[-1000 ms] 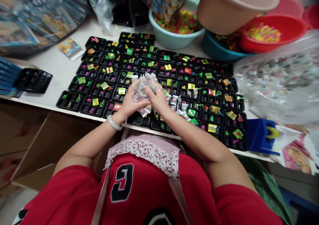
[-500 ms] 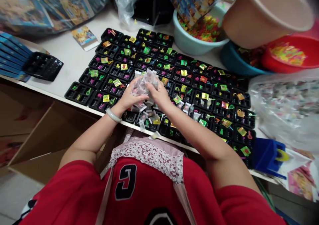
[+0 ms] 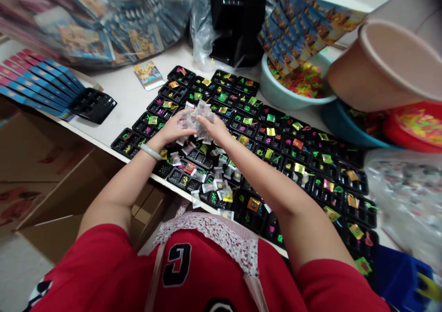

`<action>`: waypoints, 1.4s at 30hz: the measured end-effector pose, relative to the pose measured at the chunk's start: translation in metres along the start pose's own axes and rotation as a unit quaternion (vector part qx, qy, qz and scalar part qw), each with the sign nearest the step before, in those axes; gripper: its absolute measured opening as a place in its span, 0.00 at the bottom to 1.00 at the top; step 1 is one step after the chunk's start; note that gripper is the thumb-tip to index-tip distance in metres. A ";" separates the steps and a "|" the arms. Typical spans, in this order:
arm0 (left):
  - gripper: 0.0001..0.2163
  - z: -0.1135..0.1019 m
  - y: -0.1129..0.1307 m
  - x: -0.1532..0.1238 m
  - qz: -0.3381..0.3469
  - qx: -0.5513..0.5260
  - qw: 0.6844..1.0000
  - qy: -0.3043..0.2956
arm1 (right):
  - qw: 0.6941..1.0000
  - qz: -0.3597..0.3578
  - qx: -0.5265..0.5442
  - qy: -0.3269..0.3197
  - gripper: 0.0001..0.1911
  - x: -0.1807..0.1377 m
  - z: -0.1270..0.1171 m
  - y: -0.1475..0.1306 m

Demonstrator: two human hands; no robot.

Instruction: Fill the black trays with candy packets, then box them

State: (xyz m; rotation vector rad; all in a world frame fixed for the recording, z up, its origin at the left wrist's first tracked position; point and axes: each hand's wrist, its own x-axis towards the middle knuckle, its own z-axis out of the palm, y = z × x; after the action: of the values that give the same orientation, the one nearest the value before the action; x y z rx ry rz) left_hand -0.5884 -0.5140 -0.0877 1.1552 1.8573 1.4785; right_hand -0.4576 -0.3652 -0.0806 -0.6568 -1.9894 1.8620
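Observation:
Between my left hand [image 3: 174,129] and my right hand [image 3: 214,129] is a heap of small clear-wrapped packets [image 3: 195,118]. Both hands cup the heap from its two sides, thumbs on top, just above the black compartment trays [image 3: 181,179]. A pale bangle [image 3: 151,152] circles my left wrist. Loose wrapped packets [image 3: 218,178] lie scattered over the trays below my hands, and one packet [image 3: 225,213] rests at the table's front edge. Many tray compartments hold small bright plastic pieces and a coloured sachet [image 3: 271,131]. What lies under my palms is hidden.
Behind the trays stands a light-blue basin [image 3: 293,95] of colourful pieces, beside a tan bucket [image 3: 345,82] and a red basin [image 3: 393,128]. A clear bag of packets [image 3: 407,183] lies at right. Printed cards [image 3: 44,89] and a black tray [image 3: 92,106] are at left; a blue container [image 3: 397,275] is front right.
My hands have shifted left over the trays, still cupping the heap. More packets lie strewn on the trays beneath them. The whole view has tilted, showing more of the table's back.

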 end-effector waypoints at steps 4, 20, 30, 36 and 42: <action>0.47 -0.009 -0.001 0.024 -0.009 -0.002 1.000 -0.001 | 1.000 0.011 0.027 0.000 0.28 0.028 -0.004 0.000; 0.44 -0.069 -0.001 0.136 -0.087 0.088 0.992 -0.004 | 0.988 0.149 0.014 0.034 0.11 0.160 -0.003 -0.014; 0.36 -0.070 0.013 0.140 -0.076 0.076 0.994 0.037 | 0.987 0.150 0.005 0.061 0.10 0.135 -0.100 -0.018; 0.30 0.011 0.030 0.171 0.024 0.193 0.971 -0.137 | 0.913 0.040 -0.404 0.044 0.13 0.083 -0.172 -0.019; 0.26 0.093 0.049 0.191 0.109 0.369 0.886 -0.257 | 0.842 0.074 -0.533 0.033 0.23 0.044 -0.200 -0.005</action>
State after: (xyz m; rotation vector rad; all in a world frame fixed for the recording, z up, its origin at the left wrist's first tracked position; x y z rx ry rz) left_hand -0.5983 -0.3003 -0.0448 1.9251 1.9635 0.4163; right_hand -0.3870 -0.1742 -0.0613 -1.1292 -2.8883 0.5799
